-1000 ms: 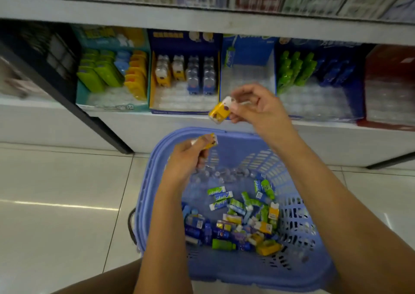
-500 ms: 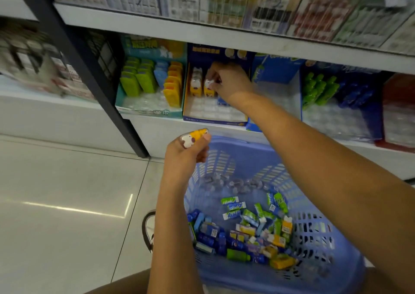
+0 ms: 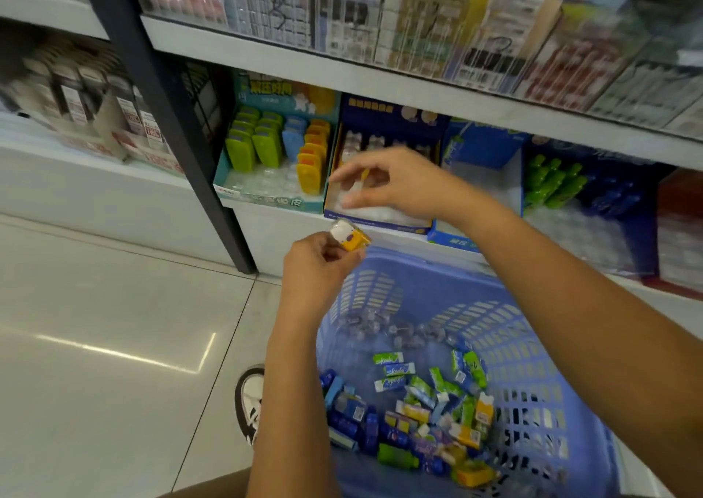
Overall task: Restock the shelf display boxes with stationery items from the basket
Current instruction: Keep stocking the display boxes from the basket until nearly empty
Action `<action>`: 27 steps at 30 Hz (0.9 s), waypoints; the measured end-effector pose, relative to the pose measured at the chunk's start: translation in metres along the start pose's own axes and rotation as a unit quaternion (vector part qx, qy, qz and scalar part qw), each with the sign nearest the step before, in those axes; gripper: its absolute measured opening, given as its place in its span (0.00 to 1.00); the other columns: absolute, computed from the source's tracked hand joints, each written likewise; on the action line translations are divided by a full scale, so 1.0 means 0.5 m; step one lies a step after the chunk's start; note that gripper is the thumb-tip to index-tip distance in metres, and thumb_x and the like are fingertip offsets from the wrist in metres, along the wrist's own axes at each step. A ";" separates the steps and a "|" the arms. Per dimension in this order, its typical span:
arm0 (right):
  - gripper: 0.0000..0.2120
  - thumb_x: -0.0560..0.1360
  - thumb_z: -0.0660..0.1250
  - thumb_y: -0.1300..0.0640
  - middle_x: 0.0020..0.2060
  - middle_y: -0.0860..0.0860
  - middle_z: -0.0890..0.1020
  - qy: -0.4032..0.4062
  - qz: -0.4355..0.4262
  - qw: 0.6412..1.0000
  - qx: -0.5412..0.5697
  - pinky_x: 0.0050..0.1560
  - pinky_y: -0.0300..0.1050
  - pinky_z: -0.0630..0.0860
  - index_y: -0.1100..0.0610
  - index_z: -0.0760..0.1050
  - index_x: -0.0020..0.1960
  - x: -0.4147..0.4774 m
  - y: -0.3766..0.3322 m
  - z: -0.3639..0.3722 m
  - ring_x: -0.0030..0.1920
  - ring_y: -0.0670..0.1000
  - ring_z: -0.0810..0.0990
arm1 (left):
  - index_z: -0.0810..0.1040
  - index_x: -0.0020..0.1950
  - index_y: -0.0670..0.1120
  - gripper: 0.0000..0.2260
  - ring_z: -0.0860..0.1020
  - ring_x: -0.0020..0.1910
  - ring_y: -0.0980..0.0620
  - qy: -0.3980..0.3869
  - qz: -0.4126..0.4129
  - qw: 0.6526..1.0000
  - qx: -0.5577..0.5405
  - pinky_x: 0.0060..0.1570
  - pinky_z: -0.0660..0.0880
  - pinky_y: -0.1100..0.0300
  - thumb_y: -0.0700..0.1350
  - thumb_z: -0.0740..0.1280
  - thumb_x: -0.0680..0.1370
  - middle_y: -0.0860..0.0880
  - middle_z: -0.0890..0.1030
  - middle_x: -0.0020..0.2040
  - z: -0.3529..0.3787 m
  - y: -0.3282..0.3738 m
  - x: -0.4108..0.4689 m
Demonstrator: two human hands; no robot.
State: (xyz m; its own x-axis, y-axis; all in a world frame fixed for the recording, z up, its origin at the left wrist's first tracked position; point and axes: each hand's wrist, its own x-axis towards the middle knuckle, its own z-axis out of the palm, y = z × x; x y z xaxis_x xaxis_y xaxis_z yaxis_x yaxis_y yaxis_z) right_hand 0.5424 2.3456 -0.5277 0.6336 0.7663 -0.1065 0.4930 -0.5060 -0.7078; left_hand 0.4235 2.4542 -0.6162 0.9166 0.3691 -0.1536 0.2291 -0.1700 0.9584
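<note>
Yellow eraser (image 3: 350,237) in fingertip grip of L hand (image 3: 317,269), just below R hand (image 3: 399,187) w/ loose, open fingers

Shop aisle: white shelves over pale tile.
The glossy pale floor (image 3: 95,288) is laid in large tiles with thin grout lines, and a bright streak (image 3: 114,353) of reflected light crosses it at left. White shelves (image 3: 266,58) stand on a white plinth (image 3: 95,201). A black post (image 3: 167,117) slants between two bays. Blurred packets (image 3: 418,22) fill the upper shelf behind a clear front.
</note>
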 end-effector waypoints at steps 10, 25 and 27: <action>0.09 0.72 0.71 0.58 0.36 0.44 0.76 0.226 0.063 0.971 -0.047 0.44 0.36 0.75 0.55 0.77 0.51 0.047 0.050 0.006 0.37 0.42 0.75 | 0.68 0.72 0.44 0.22 0.69 0.68 0.51 0.028 0.087 0.984 0.155 0.63 0.65 0.63 0.45 0.66 0.78 0.47 0.73 0.69 0.028 0.018 0.029; 0.09 0.75 0.66 0.58 0.55 0.57 0.76 0.139 0.072 0.952 -0.261 0.49 0.47 0.72 0.58 0.75 0.55 0.118 0.066 0.037 0.54 0.57 0.76 | 0.63 0.75 0.42 0.25 0.60 0.74 0.52 -0.018 0.118 0.976 0.183 0.65 0.54 0.72 0.43 0.64 0.79 0.47 0.63 0.75 0.052 -0.014 0.027; 0.12 0.76 0.65 0.57 0.58 0.56 0.75 0.124 0.094 0.952 -0.265 0.49 0.45 0.71 0.58 0.74 0.58 0.124 0.050 0.030 0.58 0.57 0.75 | 0.64 0.74 0.42 0.24 0.62 0.74 0.52 -0.012 0.123 0.977 0.175 0.65 0.56 0.72 0.43 0.65 0.79 0.48 0.64 0.75 0.049 -0.012 0.022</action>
State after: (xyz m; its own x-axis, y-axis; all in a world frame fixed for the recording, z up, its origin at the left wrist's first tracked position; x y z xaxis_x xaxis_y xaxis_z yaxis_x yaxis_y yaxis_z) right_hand 0.5851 2.3861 -0.5625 0.8294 0.5584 0.0180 0.5465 -0.8043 -0.2334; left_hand 0.4404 2.4369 -0.6295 0.9644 0.2572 0.0613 0.0951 -0.5539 0.8272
